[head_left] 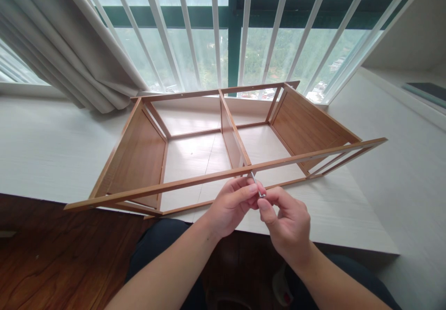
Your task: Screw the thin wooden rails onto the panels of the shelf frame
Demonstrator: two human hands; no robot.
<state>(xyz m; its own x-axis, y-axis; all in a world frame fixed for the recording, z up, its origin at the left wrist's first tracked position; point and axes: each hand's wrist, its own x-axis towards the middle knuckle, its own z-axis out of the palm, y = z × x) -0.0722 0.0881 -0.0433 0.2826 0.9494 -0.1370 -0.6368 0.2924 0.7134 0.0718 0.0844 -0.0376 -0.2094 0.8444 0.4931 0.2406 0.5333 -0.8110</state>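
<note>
Both of my hands meet in front of a brown wooden frame (195, 178), at its near upper rail. Between them is a thin, shiny metal rod (254, 179), whose far tip reaches the rail close to the middle divider (234, 129). At its near end is a small bend or head; I cannot tell which. My left hand (232, 205) pinches the rod between thumb and fingers. With thumb and forefinger together, my right hand (288, 217) grips its near end. Fingers partly hide the rod, and whether its tip sits in a hole is unclear.
The frame has a panel at the left end (139, 157) and another at the right end (310, 119). It rests on a pale ledge (52, 152) below a barred window (205, 54). A grey curtain (69, 36) hangs left. Dark wooden floor (69, 254) lies below.
</note>
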